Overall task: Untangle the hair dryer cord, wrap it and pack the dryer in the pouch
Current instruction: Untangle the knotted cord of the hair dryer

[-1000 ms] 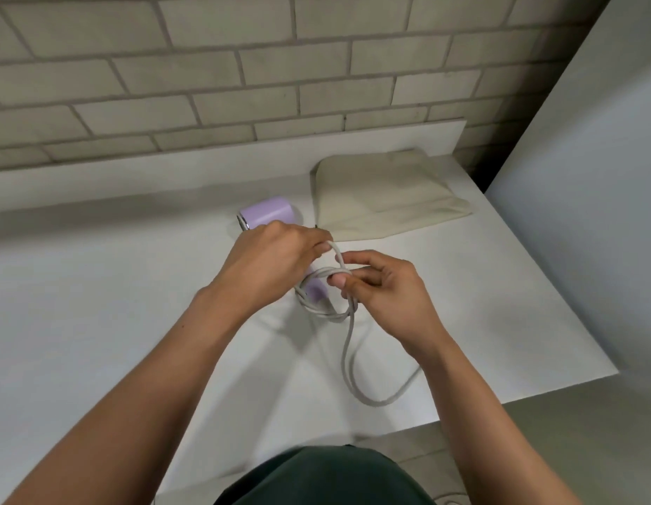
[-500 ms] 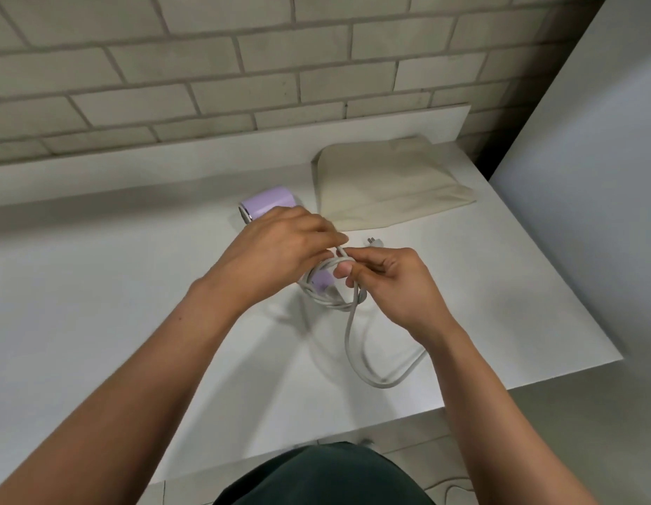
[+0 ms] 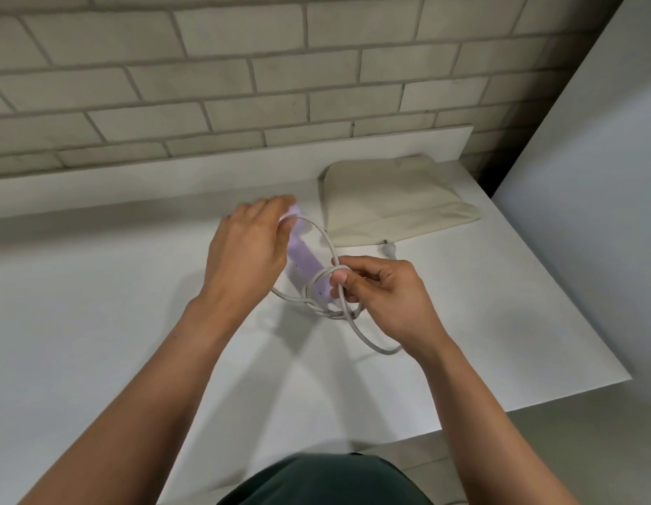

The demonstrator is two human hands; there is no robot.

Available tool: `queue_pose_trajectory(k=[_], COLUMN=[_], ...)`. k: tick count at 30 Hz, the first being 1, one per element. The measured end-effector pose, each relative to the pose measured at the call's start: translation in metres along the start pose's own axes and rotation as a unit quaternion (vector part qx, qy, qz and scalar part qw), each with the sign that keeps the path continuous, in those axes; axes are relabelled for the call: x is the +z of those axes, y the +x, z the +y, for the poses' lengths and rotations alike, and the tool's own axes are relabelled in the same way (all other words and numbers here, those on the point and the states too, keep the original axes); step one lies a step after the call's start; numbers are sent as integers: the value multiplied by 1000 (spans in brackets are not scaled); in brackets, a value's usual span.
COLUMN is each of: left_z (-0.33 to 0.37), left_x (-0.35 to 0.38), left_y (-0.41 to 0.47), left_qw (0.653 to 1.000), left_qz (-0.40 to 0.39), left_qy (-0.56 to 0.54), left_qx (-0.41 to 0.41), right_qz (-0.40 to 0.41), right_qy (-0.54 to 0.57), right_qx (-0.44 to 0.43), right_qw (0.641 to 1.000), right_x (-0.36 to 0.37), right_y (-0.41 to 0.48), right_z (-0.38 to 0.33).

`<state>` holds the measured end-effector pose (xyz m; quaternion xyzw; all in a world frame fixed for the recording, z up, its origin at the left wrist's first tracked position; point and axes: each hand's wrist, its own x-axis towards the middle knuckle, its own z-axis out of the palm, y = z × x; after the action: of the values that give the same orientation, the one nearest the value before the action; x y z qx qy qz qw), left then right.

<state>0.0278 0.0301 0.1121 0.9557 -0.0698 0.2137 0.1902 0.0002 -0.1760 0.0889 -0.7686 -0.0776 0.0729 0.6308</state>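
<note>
Cord [image 3: 331,314] loops ring the near end of the hair dryer [image 3: 305,266], lying lengthwise away from you on the table [image 3: 134,286]; your right hand [image 3: 382,297] pinches one there (left hand [image 3: 249,253] grip too blurry to tell).

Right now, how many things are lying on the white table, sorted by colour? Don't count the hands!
Lilac: 1, the lilac plastic hair dryer
Pale grey: 1, the pale grey rubbery cord, counted together with its plug
Beige: 1, the flat beige cloth pouch
Total: 3

On table [image 3: 98,304], pouch [image 3: 389,198] right of dryer [image 3: 306,264]
</note>
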Motion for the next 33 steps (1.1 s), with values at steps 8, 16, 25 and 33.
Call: queue_pose_trajectory(k=[8, 16, 25, 33], left_z=[9, 14, 17, 17], left_x=[-3, -14, -12, -20], left_y=[15, 12, 27, 21], left_qw=[929, 997, 942, 987], left_qz=[-114, -3, -125, 20], left_qy=[135, 26, 79, 4], left_qx=[327, 67, 300, 161], right_qz=[4, 22, 21, 56], right_qy=[35, 18, -27, 18], right_qx=[11, 11, -27, -13], right_qw=[999, 1000, 999, 998], right_x=[-8, -14, -17, -17], right_y=[-6, -8, 1, 3], right_z=[-11, -11, -17, -14])
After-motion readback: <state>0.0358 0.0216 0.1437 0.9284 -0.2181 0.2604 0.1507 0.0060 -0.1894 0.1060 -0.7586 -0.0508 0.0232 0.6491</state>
